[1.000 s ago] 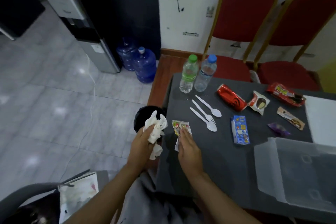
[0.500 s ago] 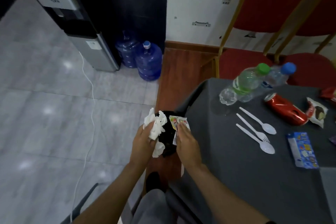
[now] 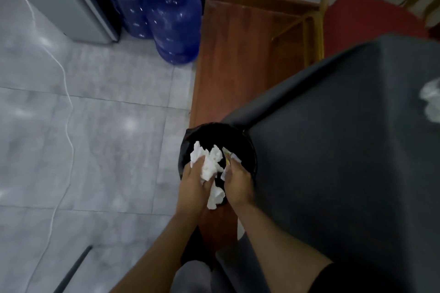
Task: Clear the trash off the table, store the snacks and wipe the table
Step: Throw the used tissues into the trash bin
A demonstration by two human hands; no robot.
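Two hands over one bin (image 3: 197, 133): left hand (image 3: 194, 188) tissue (image 3: 209, 164), right hand (image 3: 237, 182) wrapper (image 3: 227, 156).

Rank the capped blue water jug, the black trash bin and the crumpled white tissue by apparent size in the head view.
1. Capped blue water jug, largest, though farther from the camera.
2. Black trash bin, partly hidden by both hands.
3. Crumpled white tissue, held by the left hand over the bin.

Both bare forearms are stretched forward and down, side by side. The left hand (image 3: 194, 183) is curled shut on crumpled white tissue (image 3: 209, 162), while a small wrapper (image 3: 228, 157) is pinched in the right hand (image 3: 237, 181), knuckles up.
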